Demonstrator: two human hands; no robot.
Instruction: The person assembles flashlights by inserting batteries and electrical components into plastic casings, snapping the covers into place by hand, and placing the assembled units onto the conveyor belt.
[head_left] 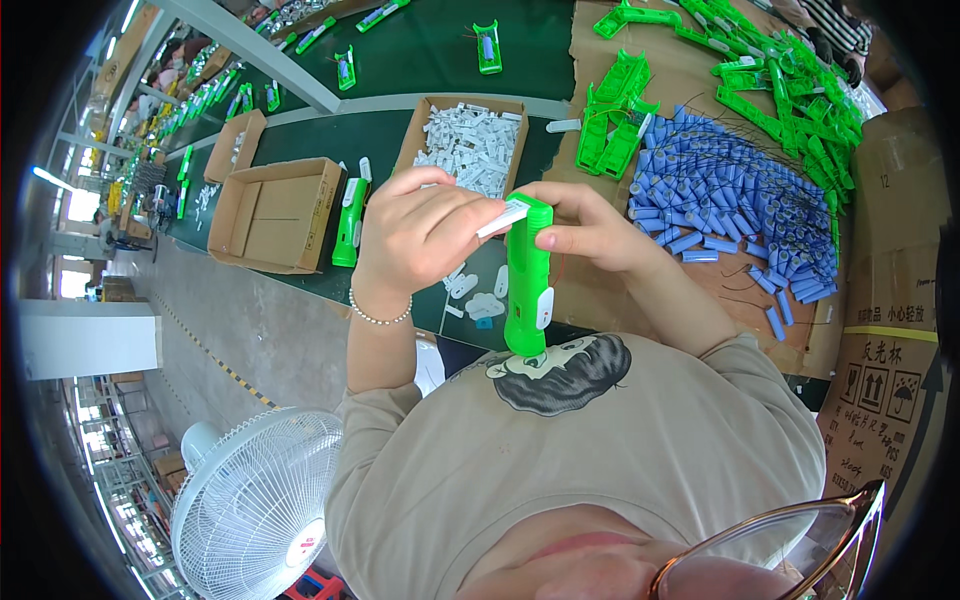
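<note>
In front of my chest, my right hand (592, 228) grips the upper end of a bright green plastic flashlight housing (526, 280), thumb on its side. The housing hangs upright, with a white switch piece (545, 308) low on its right edge. My left hand (420, 228), with a beaded bracelet at the wrist, pinches a small flat white plastic piece (503, 217) between its fingertips. That piece is against the housing's top end; whether it is seated there I cannot tell. My fingers hide part of both.
A carton of white parts (472, 150) lies ahead, with an open brown carton (275, 215) to its left. Blue battery cells with wires (725, 190) and green housings (790, 95) are heaped at right. A green conveyor (420, 50) runs beyond. A white fan (262, 505) stands lower left.
</note>
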